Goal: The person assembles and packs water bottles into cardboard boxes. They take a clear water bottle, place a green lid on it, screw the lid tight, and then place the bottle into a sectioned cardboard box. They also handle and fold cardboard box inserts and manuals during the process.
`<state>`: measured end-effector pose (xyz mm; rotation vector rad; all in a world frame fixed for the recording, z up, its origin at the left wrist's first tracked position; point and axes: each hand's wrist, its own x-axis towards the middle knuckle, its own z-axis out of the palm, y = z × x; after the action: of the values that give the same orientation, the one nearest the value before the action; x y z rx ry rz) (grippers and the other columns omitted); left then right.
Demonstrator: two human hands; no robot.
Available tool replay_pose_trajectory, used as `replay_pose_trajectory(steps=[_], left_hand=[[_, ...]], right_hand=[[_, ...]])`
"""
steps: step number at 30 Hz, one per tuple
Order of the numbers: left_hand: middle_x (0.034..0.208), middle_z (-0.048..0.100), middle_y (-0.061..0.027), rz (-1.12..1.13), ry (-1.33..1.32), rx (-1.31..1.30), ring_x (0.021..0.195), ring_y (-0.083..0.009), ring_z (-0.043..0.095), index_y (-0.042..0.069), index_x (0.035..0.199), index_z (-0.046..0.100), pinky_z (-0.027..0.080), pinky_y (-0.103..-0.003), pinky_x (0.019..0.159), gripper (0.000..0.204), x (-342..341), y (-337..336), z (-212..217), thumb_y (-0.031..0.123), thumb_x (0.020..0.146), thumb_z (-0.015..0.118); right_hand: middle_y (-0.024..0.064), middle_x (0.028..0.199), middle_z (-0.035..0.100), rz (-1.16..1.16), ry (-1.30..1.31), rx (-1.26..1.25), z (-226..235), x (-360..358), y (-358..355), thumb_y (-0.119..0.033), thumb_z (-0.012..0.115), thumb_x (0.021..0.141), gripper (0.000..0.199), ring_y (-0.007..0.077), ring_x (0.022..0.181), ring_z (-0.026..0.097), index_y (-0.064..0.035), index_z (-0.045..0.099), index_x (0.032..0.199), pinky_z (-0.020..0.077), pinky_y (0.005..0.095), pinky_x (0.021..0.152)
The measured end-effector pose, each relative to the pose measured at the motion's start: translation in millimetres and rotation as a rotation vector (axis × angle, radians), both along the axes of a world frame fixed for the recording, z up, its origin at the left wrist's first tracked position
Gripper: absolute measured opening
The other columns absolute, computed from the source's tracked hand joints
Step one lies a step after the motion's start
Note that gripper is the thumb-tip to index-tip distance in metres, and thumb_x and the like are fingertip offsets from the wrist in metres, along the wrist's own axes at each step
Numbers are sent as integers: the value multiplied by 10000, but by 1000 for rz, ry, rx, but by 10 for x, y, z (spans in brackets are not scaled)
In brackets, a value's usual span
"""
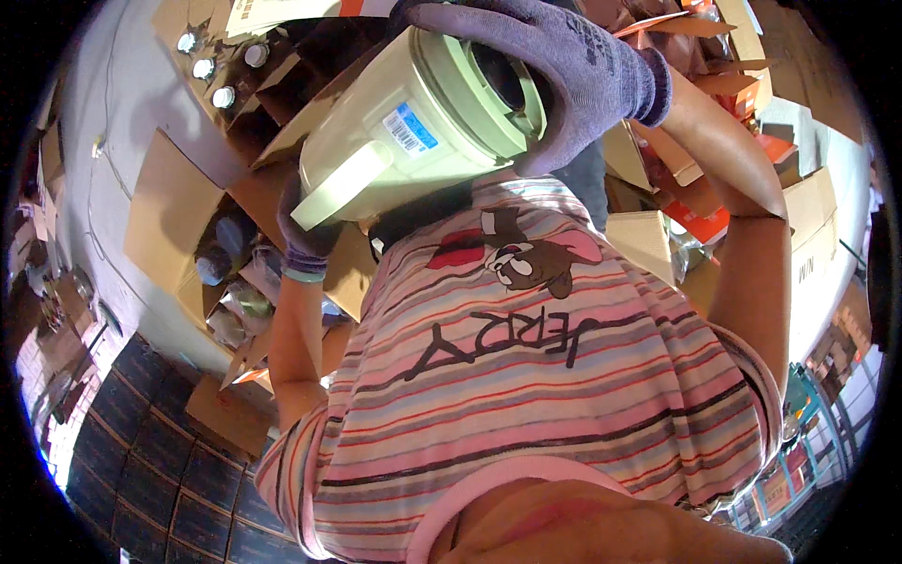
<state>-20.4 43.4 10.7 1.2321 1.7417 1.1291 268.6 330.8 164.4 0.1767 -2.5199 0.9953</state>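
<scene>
Left hand point(307, 242) at green jug's point(442, 108) base, fingers mostly hidden, can't tell grip — likely props the tilt; jug's before striped shirt point(526, 414), handle point(343, 186) ungripped; right hand point(587, 80) clamped round top end — probably steadying

pitcher point(451, 127): between left hand point(303, 237), right hand point(587, 80) | bottles point(203, 69): in carton point(174, 23), left | box point(639, 240): right

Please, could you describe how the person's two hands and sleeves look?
The right hand wears a purple knitted glove with dark printed marks and a ribbed cuff. The left hand, partly hidden, wears a similar purplish glove with a paler edge at the wrist. The striped sleeves are short, with pink among the colours.
</scene>
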Motion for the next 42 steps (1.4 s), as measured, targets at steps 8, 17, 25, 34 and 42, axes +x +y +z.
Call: replay_pose_trajectory(steps=[8,17,25,34,42], left_hand=[[1095,658,-113,80,254,37,994,-300,640,42,1207,570,507,-389,875,553,-201,-203,-159,183,721,794],[1022,641,-195,206,588,215,948,-322,633,-35,1111,600,508,-378,832,426,173,240,597,245,819,736],[1375,463,-200,192,-440,285,1236,-321,486,-23,1383,386,412,-447,1035,657,-10,339,665,485,966,391],[1405,433,-175,345,-641,195,1276,-304,455,2,1412,348,374,-451,1076,702,8,752,1168,509,933,430],[1361,444,-199,259,-46,446,1230,-351,484,30,1442,281,434,-472,1023,817,271,841,1578,594,877,455]], right_hand=[[265,1421,358,-163,-37,-97,-152,118,28,-527,818,578,1212,400,1283,411,40,233,1475,327,428,1079],[207,1518,297,-231,44,-213,-300,290,173,-394,792,637,1124,280,1388,315,33,204,1494,234,374,1135],[212,1556,198,-421,102,-601,-236,296,-150,-283,691,677,1056,276,1439,204,39,124,1508,131,369,1160],[330,1483,125,-247,593,-177,-492,206,-294,-755,573,670,1160,480,1363,196,11,225,1470,176,570,1085],[169,1145,649,-197,753,-1064,-647,161,-537,-144,601,851,429,265,1046,649,12,544,1246,525,336,909]])
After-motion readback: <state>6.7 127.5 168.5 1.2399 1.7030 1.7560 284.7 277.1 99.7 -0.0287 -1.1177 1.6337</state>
